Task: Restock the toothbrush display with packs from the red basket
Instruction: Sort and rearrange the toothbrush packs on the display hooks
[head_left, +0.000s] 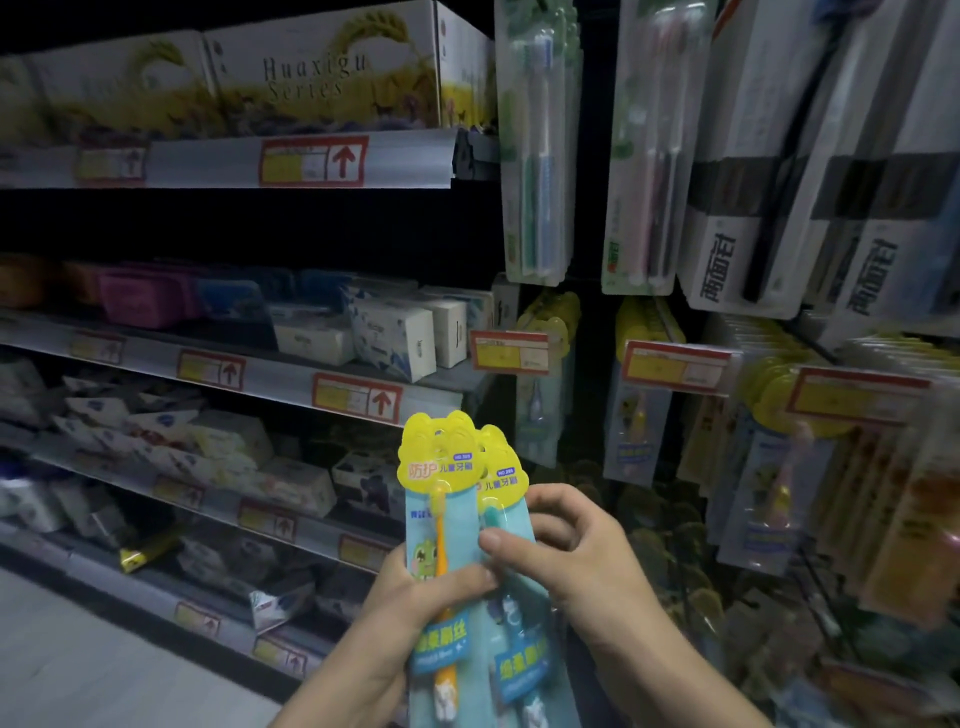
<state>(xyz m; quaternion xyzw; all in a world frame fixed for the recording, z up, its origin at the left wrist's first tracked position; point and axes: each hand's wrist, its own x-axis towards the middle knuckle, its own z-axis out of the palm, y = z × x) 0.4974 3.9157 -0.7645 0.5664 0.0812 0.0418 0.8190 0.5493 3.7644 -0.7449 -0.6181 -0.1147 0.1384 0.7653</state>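
Note:
Two children's toothbrush packs with yellow tops and light-blue cards are held upright, low in the middle of the head view. My left hand grips the front pack, which holds an orange brush. My right hand pinches the pack behind it, which holds a teal brush, thumb on its face. Matching yellow-topped packs hang on the display pegs to the right. The red basket is not in view.
Larger toothbrush packs and white-and-black boxed ones hang above on the right. Red-and-yellow price tags stick out from the pegs. Shelves of boxes and tissue packs run along the left, with pale floor at the lower left.

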